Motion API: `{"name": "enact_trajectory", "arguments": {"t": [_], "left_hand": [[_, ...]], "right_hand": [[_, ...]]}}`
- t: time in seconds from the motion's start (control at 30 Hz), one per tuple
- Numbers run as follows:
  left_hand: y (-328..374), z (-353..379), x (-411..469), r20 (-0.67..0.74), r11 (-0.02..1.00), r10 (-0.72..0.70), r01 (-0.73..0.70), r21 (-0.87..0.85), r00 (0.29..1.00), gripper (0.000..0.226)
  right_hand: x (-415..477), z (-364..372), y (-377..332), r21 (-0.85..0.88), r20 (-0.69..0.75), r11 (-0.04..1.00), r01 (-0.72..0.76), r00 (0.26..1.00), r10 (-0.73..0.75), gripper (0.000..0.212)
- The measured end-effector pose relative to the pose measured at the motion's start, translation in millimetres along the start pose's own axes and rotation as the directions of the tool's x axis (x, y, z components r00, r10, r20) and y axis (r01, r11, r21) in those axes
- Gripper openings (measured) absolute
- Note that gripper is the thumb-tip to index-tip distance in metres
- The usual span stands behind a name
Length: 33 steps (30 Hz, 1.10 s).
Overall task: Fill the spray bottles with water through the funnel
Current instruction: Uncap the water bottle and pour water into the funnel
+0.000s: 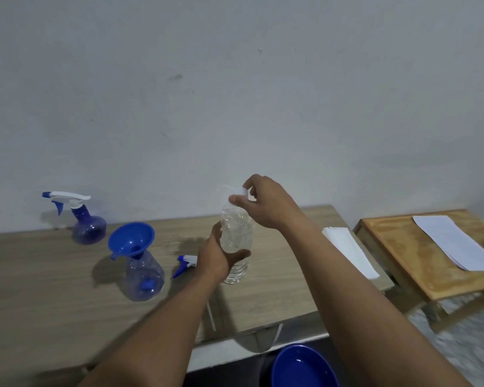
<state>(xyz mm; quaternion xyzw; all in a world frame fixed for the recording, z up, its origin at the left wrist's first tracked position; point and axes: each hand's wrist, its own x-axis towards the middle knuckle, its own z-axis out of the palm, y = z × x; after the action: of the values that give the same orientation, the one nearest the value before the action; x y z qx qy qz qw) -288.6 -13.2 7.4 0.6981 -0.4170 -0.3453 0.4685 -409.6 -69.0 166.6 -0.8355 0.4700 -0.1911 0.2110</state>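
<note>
Clear water bottle [236, 241]: upright, counter [53, 275] centre; left hand [218, 254] grips body, right hand [263, 202] pinches cap [238, 191]. Blue funnel [132, 240]: seated in uncapped spray bottle [144, 277], left. Capped spray bottle [87, 223]: far left.

Blue bowl [302, 367] cut off at bottom edge, spray head [185, 261] partly behind left hand [217, 256], bottle cap [236, 190] blurred

No readable text — none anywhere.

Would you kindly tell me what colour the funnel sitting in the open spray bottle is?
Blue; the funnel shows clearly in the head view.
</note>
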Motion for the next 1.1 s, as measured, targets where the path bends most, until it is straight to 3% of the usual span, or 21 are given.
{"name": "enact_trajectory", "arguments": {"t": [0.2, 0.33, 0.47, 0.63, 0.73, 0.87, 1.1], "left_hand": [[-8, 0, 4, 0.005, 0.998, -0.021, 0.021, -0.055, 1.000, 0.104], [-3, -1, 1, -0.010, 1.000, 0.029, -0.029, 0.007, 1.000, 0.097], [-1, -3, -2, 0.000, 1.000, 0.023, -0.023, 0.007, 1.000, 0.100], [-2, -3, -2, -0.006, 1.000, 0.018, -0.018, -0.010, 1.000, 0.106], [-5, -4, 0, 0.009, 0.999, 0.013, -0.012, -0.038, 1.000, 0.114], [0, -6, -6, 0.014, 0.999, 0.035, -0.035, 0.003, 0.999, 0.111], [-6, -1, -7, -0.040, 0.993, 0.115, -0.114, 0.025, 0.993, 0.098]], "right_hand": [[2, -4, 0, 0.040, 0.077, 0.997, 0.064, 0.995, -0.067, 0.025], [0, 0, 2, 0.111, -0.003, 0.994, 0.023, 1.000, -0.023, 0.039], [0, 3, 2, 0.080, 0.009, 0.995, 0.059, 0.998, -0.060, 0.025], [-1, -2, 1, 0.090, -0.019, 0.991, 0.100, 0.995, -0.098, 0.027], [-2, -3, 6, 0.111, -0.114, 0.988, 0.112, 0.989, -0.099, 0.031], [-11, 3, 24, 0.142, -0.239, 0.989, 0.042, 0.971, -0.007, 0.033], [-31, 59, 87, 0.122, -0.165, 0.975, -0.187, 0.965, 0.206, 0.037]]}}
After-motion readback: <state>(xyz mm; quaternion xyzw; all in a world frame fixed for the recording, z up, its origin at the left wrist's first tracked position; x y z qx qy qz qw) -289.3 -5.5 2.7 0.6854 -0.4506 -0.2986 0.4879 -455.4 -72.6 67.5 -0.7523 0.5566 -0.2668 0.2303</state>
